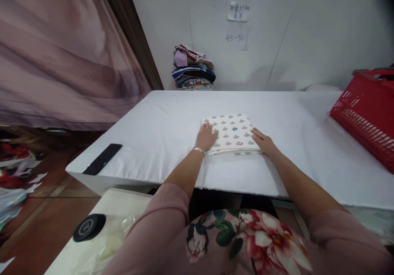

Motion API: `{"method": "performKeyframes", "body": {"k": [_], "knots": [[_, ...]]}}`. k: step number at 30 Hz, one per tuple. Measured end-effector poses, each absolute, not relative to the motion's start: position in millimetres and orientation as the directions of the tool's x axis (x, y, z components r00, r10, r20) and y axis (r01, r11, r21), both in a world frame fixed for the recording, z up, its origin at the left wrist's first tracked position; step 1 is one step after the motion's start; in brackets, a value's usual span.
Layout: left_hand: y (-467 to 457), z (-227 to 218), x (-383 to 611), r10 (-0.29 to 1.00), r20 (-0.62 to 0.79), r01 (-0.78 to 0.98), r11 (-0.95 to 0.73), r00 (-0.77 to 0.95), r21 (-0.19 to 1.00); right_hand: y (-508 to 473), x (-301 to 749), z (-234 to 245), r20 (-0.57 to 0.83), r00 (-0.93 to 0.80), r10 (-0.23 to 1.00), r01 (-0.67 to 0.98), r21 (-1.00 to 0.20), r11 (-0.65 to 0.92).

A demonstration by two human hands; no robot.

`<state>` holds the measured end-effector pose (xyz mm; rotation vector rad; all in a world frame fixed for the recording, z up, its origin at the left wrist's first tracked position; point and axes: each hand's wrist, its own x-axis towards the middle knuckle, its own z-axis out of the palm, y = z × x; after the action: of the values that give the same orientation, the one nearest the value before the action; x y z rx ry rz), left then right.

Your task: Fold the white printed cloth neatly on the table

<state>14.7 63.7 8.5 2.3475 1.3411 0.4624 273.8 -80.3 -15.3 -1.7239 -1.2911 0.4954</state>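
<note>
A folded white cloth (227, 133) with a grey duck-like print and small blue and red motifs lies flat on the white-covered table (147, 143). Its layers show along the near edge. My left hand (207, 137) rests on the cloth's left side, fingers stretched out, with a bracelet (199, 150) at the wrist. At the right edge of the cloth, my right hand (264, 141) lies with its fingers extended and the fingertips touching the fabric. Neither hand grips it.
A black phone (102, 159) lies near the table's left corner. Folded clothes (193, 67) are stacked behind the far edge. A red basket (366, 115) stands at the right. Lower left, a white surface (123, 201) holds a round black object (89, 227). A pink curtain (67, 53) hangs left.
</note>
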Motion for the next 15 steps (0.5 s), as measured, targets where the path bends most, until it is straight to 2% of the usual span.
{"method": "performKeyframes", "body": {"k": [4,8,11,15], "knots": [[65,22,10,0.821,0.076,0.68,-0.516,0.565,0.521,-90,269,-17,0.373,0.488,0.789,0.562,-0.826,0.043],[42,25,-10,0.812,0.196,0.613,-0.551,0.549,0.566,-103,262,-16,0.569,0.34,0.749,0.735,-0.658,0.166],[10,14,-30,0.761,0.334,0.512,-0.63,0.556,0.583,-110,255,-15,0.572,0.196,0.797,0.81,-0.552,0.197],[-20,-3,-45,0.726,0.35,0.49,-0.668,0.592,0.56,-111,246,-14,0.47,0.035,0.882,0.876,-0.439,0.2]]}}
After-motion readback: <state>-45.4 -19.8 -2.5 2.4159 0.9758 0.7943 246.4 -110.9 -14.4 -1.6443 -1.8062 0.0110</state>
